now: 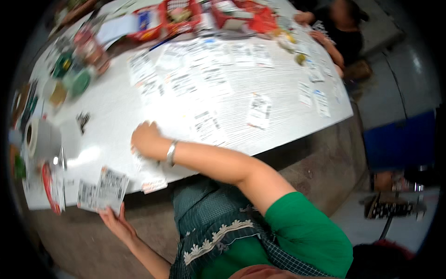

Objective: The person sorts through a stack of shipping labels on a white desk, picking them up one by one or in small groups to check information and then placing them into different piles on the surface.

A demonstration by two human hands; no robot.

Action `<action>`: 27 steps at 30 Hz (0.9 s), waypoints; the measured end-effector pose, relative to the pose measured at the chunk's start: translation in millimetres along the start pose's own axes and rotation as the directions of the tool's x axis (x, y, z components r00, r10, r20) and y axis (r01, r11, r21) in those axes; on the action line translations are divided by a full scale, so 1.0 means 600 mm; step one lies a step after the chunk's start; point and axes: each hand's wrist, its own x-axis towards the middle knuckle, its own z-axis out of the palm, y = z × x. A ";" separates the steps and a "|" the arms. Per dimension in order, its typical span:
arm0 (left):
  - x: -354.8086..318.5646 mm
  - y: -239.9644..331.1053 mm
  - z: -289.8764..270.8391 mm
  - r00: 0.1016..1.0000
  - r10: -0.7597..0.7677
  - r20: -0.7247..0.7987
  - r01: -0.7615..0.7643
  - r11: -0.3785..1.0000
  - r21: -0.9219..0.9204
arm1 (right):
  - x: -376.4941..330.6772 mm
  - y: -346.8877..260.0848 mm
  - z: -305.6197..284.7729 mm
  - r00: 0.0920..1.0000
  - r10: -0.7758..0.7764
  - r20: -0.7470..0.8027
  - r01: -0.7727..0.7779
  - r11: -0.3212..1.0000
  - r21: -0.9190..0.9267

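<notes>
Two overlapping printed paper labels are pinched in my left hand at the table's near left edge. My right hand is curled over the white table, fingers bent down and slightly blurred. What it may hold is hidden beneath it. Partly covered by that hand and wrist, a pale paper lies on the table. A label with an orange edge rests by the near edge. To the right of my right hand lies another label, and farther right a single label.
Rows of labels cover the far middle. Red baskets stand behind them. At left are a paper roll, keys, jars and a red-edged packet. Another person sits at the far right, hands by the table edge.
</notes>
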 end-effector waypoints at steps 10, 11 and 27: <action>0.002 0.012 0.023 0.997 0.010 0.071 -0.007 0.999 -0.041 | -0.057 0.020 0.007 0.974 -0.127 -0.190 0.163 0.968 0.190; 0.004 0.010 0.027 0.996 0.002 0.085 0.002 0.999 -0.047 | -0.056 0.027 0.005 0.973 -0.154 -0.172 0.193 0.951 0.243; 0.016 0.034 0.164 0.809 -0.260 0.527 0.199 0.965 0.170 | -0.143 0.115 -0.204 0.913 -0.392 -0.111 0.402 0.824 0.399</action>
